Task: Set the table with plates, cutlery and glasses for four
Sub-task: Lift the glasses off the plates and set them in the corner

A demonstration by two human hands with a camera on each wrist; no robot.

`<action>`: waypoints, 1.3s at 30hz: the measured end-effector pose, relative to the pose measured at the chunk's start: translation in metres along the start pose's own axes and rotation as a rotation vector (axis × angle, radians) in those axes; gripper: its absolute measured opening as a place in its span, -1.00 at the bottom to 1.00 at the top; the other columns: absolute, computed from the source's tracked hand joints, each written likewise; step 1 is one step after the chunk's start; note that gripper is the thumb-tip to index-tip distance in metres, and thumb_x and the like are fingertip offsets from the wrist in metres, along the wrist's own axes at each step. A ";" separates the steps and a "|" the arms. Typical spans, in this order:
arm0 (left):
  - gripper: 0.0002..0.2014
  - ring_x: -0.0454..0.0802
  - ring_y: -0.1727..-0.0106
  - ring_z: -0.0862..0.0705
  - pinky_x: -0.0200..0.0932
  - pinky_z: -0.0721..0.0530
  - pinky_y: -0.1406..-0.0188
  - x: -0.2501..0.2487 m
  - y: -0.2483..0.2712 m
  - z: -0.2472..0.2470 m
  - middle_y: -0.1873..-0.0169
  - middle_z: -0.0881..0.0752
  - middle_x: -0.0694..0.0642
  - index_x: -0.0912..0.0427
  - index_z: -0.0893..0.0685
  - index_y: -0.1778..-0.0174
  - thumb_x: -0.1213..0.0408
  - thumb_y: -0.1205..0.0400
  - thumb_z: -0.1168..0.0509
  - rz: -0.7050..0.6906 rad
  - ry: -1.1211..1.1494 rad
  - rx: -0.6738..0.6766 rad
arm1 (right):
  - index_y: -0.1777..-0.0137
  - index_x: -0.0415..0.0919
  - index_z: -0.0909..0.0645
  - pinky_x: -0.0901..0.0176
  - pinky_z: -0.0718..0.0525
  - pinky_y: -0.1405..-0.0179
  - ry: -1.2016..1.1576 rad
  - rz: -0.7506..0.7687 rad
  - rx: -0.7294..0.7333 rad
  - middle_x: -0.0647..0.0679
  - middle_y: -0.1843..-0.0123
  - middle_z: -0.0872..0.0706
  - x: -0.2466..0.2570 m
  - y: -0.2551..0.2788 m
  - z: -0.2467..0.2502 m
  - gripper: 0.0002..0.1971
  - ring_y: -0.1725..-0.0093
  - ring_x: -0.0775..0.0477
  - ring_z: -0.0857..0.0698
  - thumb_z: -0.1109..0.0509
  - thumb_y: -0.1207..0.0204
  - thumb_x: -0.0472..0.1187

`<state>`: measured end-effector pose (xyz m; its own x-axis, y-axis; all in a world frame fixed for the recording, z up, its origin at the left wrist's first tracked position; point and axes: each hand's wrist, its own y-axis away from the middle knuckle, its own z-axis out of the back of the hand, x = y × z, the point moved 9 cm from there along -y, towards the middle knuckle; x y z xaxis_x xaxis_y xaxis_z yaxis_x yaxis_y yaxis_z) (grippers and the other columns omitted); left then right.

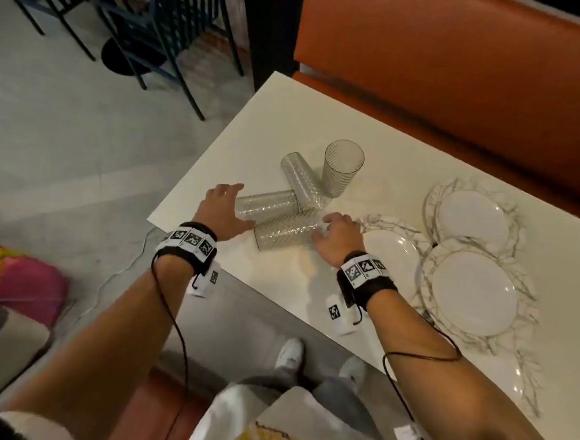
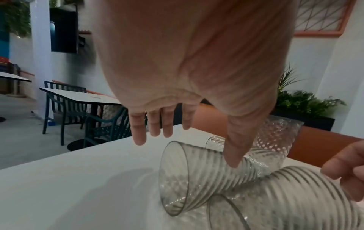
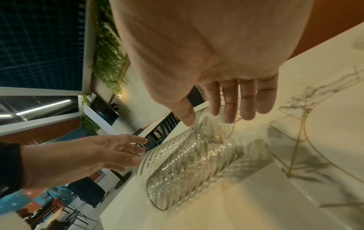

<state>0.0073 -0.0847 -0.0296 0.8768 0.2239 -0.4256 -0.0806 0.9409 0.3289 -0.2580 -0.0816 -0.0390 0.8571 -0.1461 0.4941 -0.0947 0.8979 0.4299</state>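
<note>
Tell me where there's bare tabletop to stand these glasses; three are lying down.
Bare: the near table edge between both wrists, and the far corner beyond the upright glass. Crowded: the lying glasses by both hands, and the plates to the right.

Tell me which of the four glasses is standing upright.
The glass farthest from both hands, toward the orange bench. It stands with its mouth up; the other three lie on their sides.

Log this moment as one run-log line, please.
stage: glasses | left hand: open over lying glass | right hand: open at nearest glass
</note>
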 end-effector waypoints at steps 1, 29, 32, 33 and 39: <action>-0.10 0.33 -0.64 -0.37 0.29 -0.43 -0.59 0.001 -0.004 -0.002 -0.64 -0.41 0.29 0.07 -0.33 -0.74 -0.04 -0.53 -0.59 0.012 -0.018 0.027 | -0.49 -0.14 -0.52 -0.14 -0.49 -0.44 0.015 -0.016 0.006 -0.19 -0.40 -0.62 0.000 -0.002 0.001 -0.48 -0.43 -0.30 -0.46 -0.33 -0.62 0.12; -0.26 -0.10 -0.10 -0.72 -0.35 -0.59 -0.06 -0.276 0.048 0.001 -0.27 -0.58 0.01 0.07 -0.60 -0.54 -0.11 -0.47 -0.60 -0.564 0.157 0.072 | -0.09 -0.03 -0.61 -0.10 -0.67 -0.35 -0.448 0.034 -0.449 -0.04 -0.24 -0.59 -0.137 0.131 0.176 -0.97 -0.20 -0.05 -0.66 -0.36 -0.71 -0.15; -0.22 -0.10 -0.17 -0.69 -0.22 -0.60 -0.15 -0.359 0.058 -0.032 -0.30 -0.55 -0.02 0.03 -0.56 -0.60 -0.17 -0.49 -0.57 -0.672 0.117 0.142 | -0.11 -0.03 -0.58 -0.08 -0.66 -0.33 -0.492 -0.004 -0.664 -0.05 -0.25 -0.56 -0.193 0.167 0.216 -0.86 -0.17 -0.04 -0.65 -0.46 -0.64 -0.17; -0.21 -0.10 -0.19 -0.67 -0.20 -0.60 -0.18 -0.381 0.060 -0.042 -0.31 -0.53 -0.03 0.02 -0.54 -0.61 -0.19 -0.49 -0.57 -0.698 0.108 0.155 | -0.17 -0.01 -0.55 -0.09 -0.67 -0.32 -0.528 -0.030 -0.716 -0.05 -0.28 -0.56 -0.210 0.176 0.225 -0.78 -0.18 -0.05 -0.66 -0.49 -0.61 -0.17; -0.20 -0.09 -0.28 -0.60 -0.16 -0.58 -0.23 -0.546 0.088 -0.129 -0.33 -0.42 -0.05 -0.08 -0.49 -0.65 -0.18 -0.50 -0.57 -0.842 0.063 0.278 | -0.69 -0.12 -0.25 0.19 -0.64 -0.31 -0.581 -0.261 -0.931 -0.09 -0.49 -0.43 -0.359 0.236 0.281 -0.13 -0.34 -0.05 -0.61 -0.64 -0.47 -0.11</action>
<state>-0.5400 -0.0917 0.1233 0.5650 -0.4932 -0.6614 0.7042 0.7060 0.0751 -0.7302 0.0661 0.0975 0.4066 -0.3277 0.8529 0.6759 0.7359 -0.0395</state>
